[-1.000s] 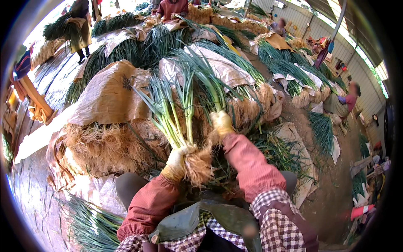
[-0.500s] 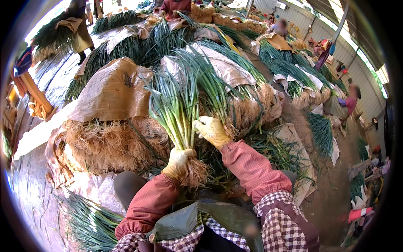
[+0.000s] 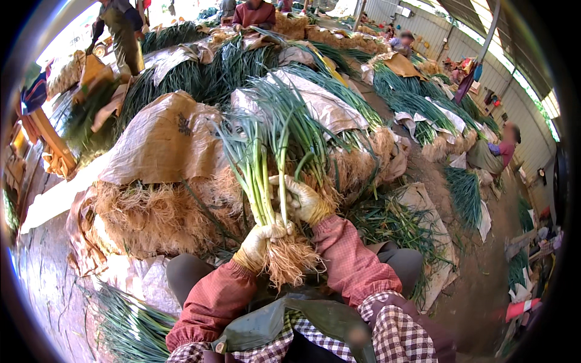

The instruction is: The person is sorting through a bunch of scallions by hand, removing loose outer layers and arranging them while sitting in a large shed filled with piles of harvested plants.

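Seemingly part-gathered, a green-onion bunch (image 3: 260, 193) is clamped in the left grip (image 3: 259, 247); beside it, the right grip's (image 3: 310, 202) closure is unclear; heaps (image 3: 357, 166) remain beyond.

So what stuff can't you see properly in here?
All in the head view:
- The held green onions: lower stalks hidden by the gloved left hand.
- Whatever lies under the tan sheet: covered by it.
- The standing person at upper left: head cut off by the top edge.
- The green bundle at far left: too blurred to make out.
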The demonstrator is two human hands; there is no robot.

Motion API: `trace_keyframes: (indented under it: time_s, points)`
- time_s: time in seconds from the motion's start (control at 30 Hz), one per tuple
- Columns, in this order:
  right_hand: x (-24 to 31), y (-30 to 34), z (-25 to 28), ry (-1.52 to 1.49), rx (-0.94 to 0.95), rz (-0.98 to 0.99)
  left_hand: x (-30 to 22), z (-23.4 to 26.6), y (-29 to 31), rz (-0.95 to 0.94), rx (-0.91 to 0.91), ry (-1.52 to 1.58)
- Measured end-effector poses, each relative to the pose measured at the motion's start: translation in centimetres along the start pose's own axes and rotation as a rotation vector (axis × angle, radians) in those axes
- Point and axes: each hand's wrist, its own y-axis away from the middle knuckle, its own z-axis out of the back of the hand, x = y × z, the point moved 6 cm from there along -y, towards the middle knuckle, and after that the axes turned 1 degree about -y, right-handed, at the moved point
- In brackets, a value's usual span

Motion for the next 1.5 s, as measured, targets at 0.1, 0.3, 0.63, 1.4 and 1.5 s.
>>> trace_keyframes:
  time_s: [0.1, 0.3, 0.63, 1.4, 1.5]
  points:
    - [-0.4, -1.6, 1.9, 0.157, -0.195, 0.046, 0.3, -0.7, 0.3, 0.053, -0.063, 0.117]
    - [-6.3, -2.5, 4.6, -0.379, -0.333, -0.086, 0.7, 1.3, 0.7, 0.065, -0.194, 0.082]
    - [-14.1, 7.1, 15.8, 1.829, -0.001, -0.359, 1.1, 2.2, 0.1, 0.084, -0.310, -0.054]
    - [21.3, -7.8, -0.2, 1.018, -0.257, 0.693, 4.3, 3.9, 0.8, -0.011, -0.557, -0.485]
    - [7.6, -10.4, -5.9, 1.866, 0.005, -0.094, 4.0, 5.2, 1.4, 0.005, -0.568, -0.485]
